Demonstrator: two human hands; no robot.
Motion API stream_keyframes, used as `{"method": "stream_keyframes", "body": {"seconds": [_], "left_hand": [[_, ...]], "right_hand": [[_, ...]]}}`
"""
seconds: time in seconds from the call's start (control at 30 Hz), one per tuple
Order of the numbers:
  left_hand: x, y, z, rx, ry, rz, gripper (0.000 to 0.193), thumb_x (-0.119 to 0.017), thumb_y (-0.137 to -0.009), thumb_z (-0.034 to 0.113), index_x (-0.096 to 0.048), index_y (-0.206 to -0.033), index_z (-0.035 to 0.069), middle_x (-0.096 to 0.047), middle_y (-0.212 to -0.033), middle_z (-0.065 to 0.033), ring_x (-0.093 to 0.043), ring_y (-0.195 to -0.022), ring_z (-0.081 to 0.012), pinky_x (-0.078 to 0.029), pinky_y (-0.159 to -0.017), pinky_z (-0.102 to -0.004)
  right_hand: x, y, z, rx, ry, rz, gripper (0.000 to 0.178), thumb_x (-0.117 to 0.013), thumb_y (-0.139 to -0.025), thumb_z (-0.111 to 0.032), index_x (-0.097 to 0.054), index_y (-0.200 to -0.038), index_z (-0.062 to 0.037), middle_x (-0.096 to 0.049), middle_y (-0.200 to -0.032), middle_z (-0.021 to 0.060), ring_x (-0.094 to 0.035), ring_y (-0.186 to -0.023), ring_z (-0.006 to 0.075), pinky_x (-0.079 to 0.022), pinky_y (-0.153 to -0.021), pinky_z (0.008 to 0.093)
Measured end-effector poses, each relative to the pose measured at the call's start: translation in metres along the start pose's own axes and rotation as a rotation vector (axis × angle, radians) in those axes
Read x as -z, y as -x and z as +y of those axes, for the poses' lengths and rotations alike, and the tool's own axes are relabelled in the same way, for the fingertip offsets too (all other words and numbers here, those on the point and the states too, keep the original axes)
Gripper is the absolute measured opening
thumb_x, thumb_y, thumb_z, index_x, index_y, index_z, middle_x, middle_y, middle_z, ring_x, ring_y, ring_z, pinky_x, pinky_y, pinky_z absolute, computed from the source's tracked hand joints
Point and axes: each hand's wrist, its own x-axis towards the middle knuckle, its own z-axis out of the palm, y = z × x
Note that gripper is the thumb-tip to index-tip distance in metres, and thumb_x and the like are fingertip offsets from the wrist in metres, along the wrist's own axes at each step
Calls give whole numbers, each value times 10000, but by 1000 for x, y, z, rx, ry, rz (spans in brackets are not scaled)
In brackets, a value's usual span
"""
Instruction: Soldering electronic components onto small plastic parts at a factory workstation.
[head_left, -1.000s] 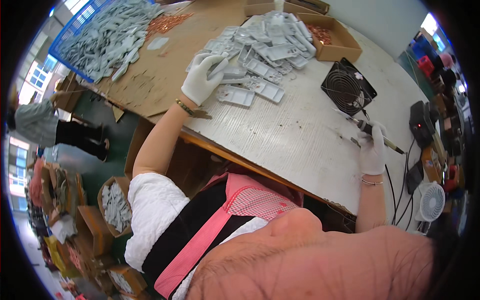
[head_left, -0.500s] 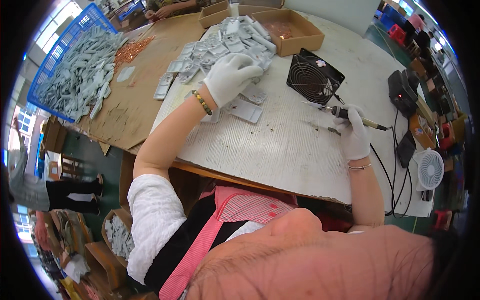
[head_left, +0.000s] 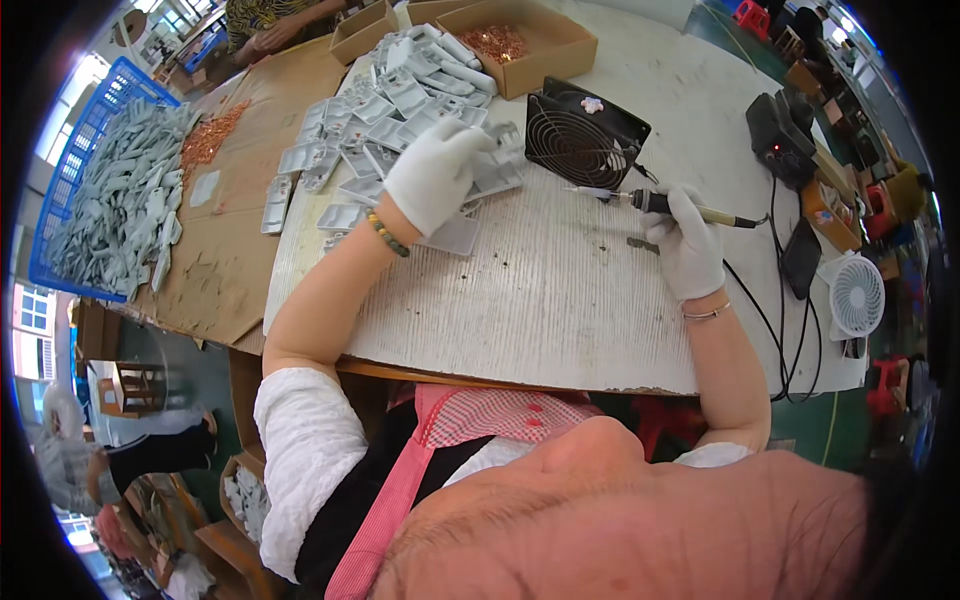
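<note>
My left hand (head_left: 436,172), in a white glove, is closed at the near right edge of a pile of light grey plastic casings (head_left: 400,95). Its fingertips appear to pinch one small grey casing (head_left: 508,136), partly hidden by the fingers. Other shallow casings (head_left: 452,235) lie under and beside this hand. In my gloved right hand (head_left: 688,243) is a soldering iron (head_left: 655,203), held almost level with its tip toward the left. That tip is just on the near side of a square black fan (head_left: 587,135) with a round wire guard.
A blue basket (head_left: 45,235) full of grey parts stands at the left beside loose copper pieces (head_left: 212,135). Beyond the pile sits a cardboard box (head_left: 550,68) with copper parts. At right are a black soldering station (head_left: 782,140), cables and a white fan (head_left: 855,297).
The whole view has shifted, so the table things appear farther left. A small grey casing now shows at my left fingertips. My right hand keeps its hold on the soldering iron.
</note>
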Motion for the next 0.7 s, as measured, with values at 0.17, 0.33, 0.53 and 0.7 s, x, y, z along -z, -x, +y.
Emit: {"method": "stream_keyframes", "body": {"seconds": [0.17, 0.33, 0.53, 0.7], "left_hand": [[5, 6, 6, 82, 156, 76, 297, -481, -721, -87, -614, -961, 29, -544, -937, -115, -551, -814, -254, -455, -727, -297], [-10, 12, 23, -32, 190, -41, 313, -491, -706, -56, -592, -982, 51, -542, -995, -153, -549, -903, -332, -465, -779, -364], [-22, 19, 19, -104, 3, -90, 246, -533, -709, -42, -621, -909, 71, -603, -916, -85, -582, -833, -308, -483, -726, -365], [-29, 17, 14, -193, -61, -37, 124, -545, -749, 56, -621, -834, 104, -594, -845, -65, -593, -757, -275, -495, -670, -371]], "right_hand": [[-5, 1, -2, -36, 32, 44, 213, -525, -918, -181, -568, -1009, 7, -644, -807, 89, -605, -632, 102, -486, -560, 208], [-2, -1, 2, -59, 32, 47, 215, -530, -915, -179, -567, -1007, 12, -647, -817, 95, -607, -626, 104, -488, -564, 210], [-4, 1, 2, -53, 88, -24, 198, -546, -904, -160, -575, -1002, 10, -647, -827, 89, -616, -649, 115, -498, -582, 216], [-13, 4, -2, -77, 229, -19, 190, -555, -891, -149, -594, -983, 12, -644, -833, 85, -620, -675, 109, -505, -594, 215]]}}
